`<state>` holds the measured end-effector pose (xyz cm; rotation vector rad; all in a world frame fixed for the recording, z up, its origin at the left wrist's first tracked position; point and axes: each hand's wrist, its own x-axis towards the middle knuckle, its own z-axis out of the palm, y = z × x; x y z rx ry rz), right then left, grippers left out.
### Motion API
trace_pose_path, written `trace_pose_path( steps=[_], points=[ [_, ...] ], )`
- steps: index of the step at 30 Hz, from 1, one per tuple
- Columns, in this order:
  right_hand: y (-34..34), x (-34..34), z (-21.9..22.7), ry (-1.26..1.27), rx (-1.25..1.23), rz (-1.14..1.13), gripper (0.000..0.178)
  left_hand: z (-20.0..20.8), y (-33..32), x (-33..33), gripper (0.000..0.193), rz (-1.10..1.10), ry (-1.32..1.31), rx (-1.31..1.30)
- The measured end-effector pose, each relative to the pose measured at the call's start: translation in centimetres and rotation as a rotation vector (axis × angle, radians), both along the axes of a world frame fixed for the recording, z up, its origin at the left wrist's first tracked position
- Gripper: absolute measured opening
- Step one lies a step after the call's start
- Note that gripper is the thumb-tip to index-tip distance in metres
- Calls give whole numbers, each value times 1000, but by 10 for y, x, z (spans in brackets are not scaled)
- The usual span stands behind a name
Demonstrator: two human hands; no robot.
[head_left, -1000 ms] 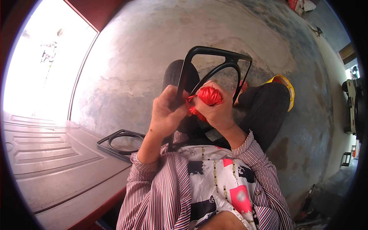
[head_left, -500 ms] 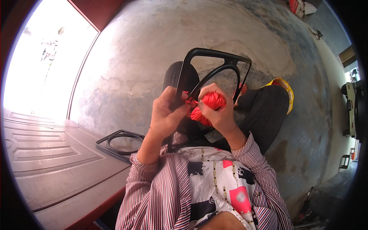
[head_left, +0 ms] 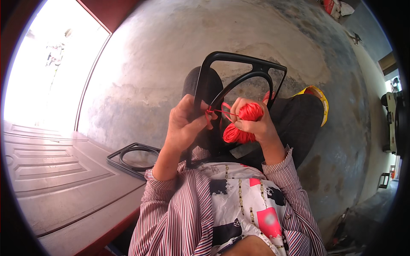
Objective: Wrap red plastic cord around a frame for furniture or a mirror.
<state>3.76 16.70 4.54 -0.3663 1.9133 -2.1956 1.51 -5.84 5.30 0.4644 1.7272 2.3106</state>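
A black frame point(head_left: 256, 64) with a curved inner bar stands tilted across my lap. My left hand point(head_left: 188, 121) is closed on the frame's left bar, with thumb and fingers pinching a small red knot of cord point(head_left: 209, 112) there. My right hand point(head_left: 256, 121) grips a bundle of red cord point(head_left: 240, 133), which bulges out above and below the fist. Between the hands a thin red strand runs taut from the knot to the bundle, and a loose loop hangs beside it. The left fingertips are partly hidden behind the bar.
To my left lies a pale panelled door-like board point(head_left: 64, 170) with a red edge. A second black frame point(head_left: 134, 160) rests on its far edge. The floor point(head_left: 171, 42) is stained concrete. Something yellow point(head_left: 318, 96) shows beside my right knee.
My right hand has moved right with the red cord bundle, away from my left hand. The strand between them has drawn out straight. My left hand stays at the bar.
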Motion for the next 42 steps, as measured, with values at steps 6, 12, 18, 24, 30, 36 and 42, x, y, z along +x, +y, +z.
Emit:
trace_pose_path(
  steps=[6,12,18,24,30,36,42],
  points=[
    [-23,5,11,349,-282,-55,14,2,2,0,20,46,-99,54],
    [-24,7,16,-113,-359,-245,10,3,3,2,15,-1,-122,-8],
    [-36,-4,29,-127,-119,-280,16,2,11,4,14,12,-105,-73],
    [-38,-7,20,-85,42,-324,19,13,15,8,18,3,-45,-218],
    [-38,-3,33,-73,46,-304,23,18,9,11,24,-45,14,-148],
    [-36,-2,30,0,186,-349,25,32,18,19,30,25,182,-460],
    [-37,1,36,3,205,-349,25,24,17,17,20,68,213,-509]
  ],
)
